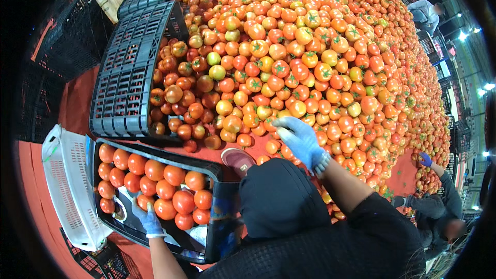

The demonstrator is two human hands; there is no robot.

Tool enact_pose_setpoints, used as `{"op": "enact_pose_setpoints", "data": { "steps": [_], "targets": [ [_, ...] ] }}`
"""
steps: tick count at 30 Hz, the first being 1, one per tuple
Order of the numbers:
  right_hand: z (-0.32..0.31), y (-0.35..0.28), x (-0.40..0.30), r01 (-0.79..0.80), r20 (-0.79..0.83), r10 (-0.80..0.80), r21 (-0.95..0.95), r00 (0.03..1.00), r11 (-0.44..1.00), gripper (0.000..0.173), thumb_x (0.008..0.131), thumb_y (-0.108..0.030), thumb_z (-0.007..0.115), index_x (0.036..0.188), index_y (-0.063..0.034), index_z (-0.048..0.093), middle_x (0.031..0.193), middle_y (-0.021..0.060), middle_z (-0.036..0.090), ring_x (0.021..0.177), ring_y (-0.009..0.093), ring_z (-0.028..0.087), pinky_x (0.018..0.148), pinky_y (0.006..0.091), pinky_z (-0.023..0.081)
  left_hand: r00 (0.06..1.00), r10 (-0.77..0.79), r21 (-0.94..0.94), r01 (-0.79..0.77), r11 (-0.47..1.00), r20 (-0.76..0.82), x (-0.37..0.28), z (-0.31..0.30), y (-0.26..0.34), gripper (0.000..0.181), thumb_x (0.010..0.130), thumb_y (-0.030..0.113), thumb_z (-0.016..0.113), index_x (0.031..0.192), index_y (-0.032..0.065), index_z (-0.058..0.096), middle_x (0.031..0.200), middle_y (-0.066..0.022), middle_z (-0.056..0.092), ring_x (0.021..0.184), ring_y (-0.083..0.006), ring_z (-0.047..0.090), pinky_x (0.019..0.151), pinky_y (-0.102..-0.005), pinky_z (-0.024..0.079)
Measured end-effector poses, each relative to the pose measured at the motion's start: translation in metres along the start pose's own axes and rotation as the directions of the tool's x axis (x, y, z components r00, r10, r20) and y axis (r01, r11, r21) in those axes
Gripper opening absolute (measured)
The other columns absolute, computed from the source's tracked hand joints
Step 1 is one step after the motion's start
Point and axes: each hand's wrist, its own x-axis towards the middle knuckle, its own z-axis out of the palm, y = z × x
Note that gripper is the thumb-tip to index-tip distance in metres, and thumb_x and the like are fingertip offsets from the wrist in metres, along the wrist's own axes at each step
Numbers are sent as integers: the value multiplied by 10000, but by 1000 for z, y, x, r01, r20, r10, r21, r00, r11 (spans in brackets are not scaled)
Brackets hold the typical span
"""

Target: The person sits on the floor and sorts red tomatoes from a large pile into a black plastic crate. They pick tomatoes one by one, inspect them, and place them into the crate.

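Note:
My left hand [148,220], in a blue glove with a white cuff, is inside a black crate [224,197]. Its finger and thumb lie on either side of a red tomato [144,200] in the crate. Rows of large red tomatoes [154,169] fill much of this crate, with pale and dark lining showing between them. Over the near edge of a big tomato heap [279,69], my right hand [300,139] has its gloved fingers curled but apart. No tomato shows in it.
Left of the heap, a black slatted crate [124,69] lies on its side with tomatoes at its mouth. A white perforated crate [71,186] stands beside the filled one. My shoe [237,161] rests on red ground covering [199,153]. One co-worker [440,217] crouches at right; another person [425,15] is farther off.

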Motion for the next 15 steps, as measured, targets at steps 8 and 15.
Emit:
{"op": "enact_pose_setpoints", "data": {
  "steps": [8,15],
  "targets": [
    [-13,94,155,35,-154,-223,-745,963,666,478,832,-335,640,1251,-119,561,1318,137,498,1259,355,436,1065,484,334,990,-128,-302,139,943,55,1,-15,27,667,1003,352,453,1513,33,165,1561,-140,193,1406,-273,255,1153,-401,217],
    [-20,84,221,-248,-192,170,-869,967,428,417,887,-279,552,1289,-170,527,1240,143,571,1194,328,531,1122,590,183,978,171,87,-161,983,-116,-31,39,154,615,959,278,539,1425,-39,294,1487,-192,320,1365,-309,322,1141,-423,231]
  ]
}}
